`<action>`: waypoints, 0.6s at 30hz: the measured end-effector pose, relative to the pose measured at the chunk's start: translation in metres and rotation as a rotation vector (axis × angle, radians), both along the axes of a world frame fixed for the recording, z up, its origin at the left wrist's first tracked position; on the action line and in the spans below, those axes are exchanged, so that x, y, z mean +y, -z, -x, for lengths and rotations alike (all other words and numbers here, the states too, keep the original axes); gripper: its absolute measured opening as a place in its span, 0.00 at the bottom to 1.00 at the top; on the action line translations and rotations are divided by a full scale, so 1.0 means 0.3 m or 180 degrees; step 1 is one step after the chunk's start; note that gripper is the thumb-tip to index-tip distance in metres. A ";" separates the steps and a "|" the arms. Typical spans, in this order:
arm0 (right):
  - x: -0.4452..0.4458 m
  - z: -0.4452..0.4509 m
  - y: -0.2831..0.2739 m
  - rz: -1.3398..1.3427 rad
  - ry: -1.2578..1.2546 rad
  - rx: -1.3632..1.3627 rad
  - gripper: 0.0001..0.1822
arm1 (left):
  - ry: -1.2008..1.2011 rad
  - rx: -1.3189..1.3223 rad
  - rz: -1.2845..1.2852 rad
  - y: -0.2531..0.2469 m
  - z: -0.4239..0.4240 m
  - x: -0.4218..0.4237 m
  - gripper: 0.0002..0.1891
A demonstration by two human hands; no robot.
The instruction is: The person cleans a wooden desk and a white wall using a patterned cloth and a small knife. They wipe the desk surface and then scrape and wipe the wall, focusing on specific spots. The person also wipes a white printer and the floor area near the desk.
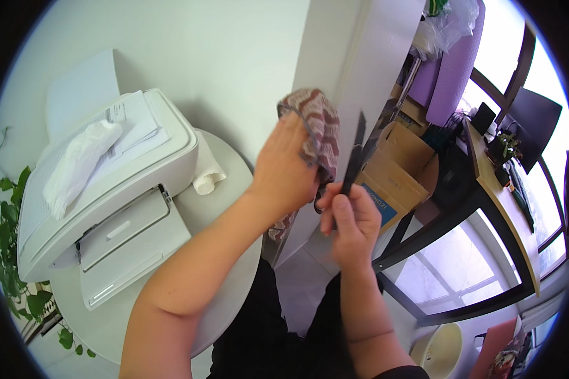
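Observation:
My left hand point(282, 163) presses a brown-and-beige wave-patterned cloth point(321, 121) near the edge of a white wall point(332, 52). The cloth has a grey border, and a lower fold of it hangs beneath my wrist. Just to the right, my right hand point(353, 222) grips a thin, flat black strip-like object point(355, 154) between thumb and fingers. It points upward and is slightly blurred, so its exact kind is unclear. My right fingertips are close to the cloth's lower part; whether they touch it cannot be seen.
A white printer point(175, 161) stands on a round white table point(232, 161), with papers point(147, 132) and a white plastic-wrapped bundle point(83, 166) on top. A white paper roll point(206, 166) lies behind it. Rightward are an open cardboard box point(393, 166), a wooden-topped desk point(502, 199) and a pale bin point(441, 350).

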State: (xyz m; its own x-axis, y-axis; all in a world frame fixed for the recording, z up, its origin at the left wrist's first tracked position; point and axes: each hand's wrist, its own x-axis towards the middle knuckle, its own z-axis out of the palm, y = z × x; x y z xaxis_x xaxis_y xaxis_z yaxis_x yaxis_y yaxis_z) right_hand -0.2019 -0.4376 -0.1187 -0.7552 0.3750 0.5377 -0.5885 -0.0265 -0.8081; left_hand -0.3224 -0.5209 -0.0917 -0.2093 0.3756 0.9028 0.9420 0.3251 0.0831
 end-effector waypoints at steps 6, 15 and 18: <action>0.215 0.038 0.042 -0.0046 0.0342 -0.0235 0.13 | -0.0500 0.0133 0.0554 0.073 0.017 0.006 0.15; 0.326 0.130 0.180 -0.1608 0.0869 0.0201 0.11 | -0.0651 0.0543 0.1266 0.187 -0.019 -0.012 0.13; 0.293 0.123 0.177 -0.1585 0.0754 0.0167 0.12 | -0.0782 0.0817 0.1354 0.208 -0.017 -0.029 0.16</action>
